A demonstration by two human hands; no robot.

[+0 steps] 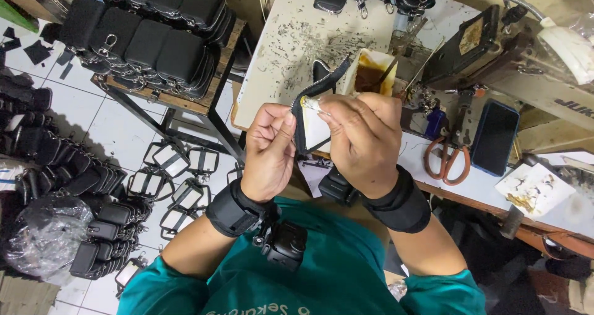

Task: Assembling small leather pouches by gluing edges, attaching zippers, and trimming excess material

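Both hands, left hand (268, 151) and right hand (362, 139), pinch the zipper pouch (312, 114); the glue tub (370, 74) at one o'clock could smear it.

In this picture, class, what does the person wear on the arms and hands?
Both hands, left hand and right hand, are bare, without gloves. Each wrist carries a broad black wristband, padded in look. Short teal sleeves cover the upper arms; the forearms are uncovered.
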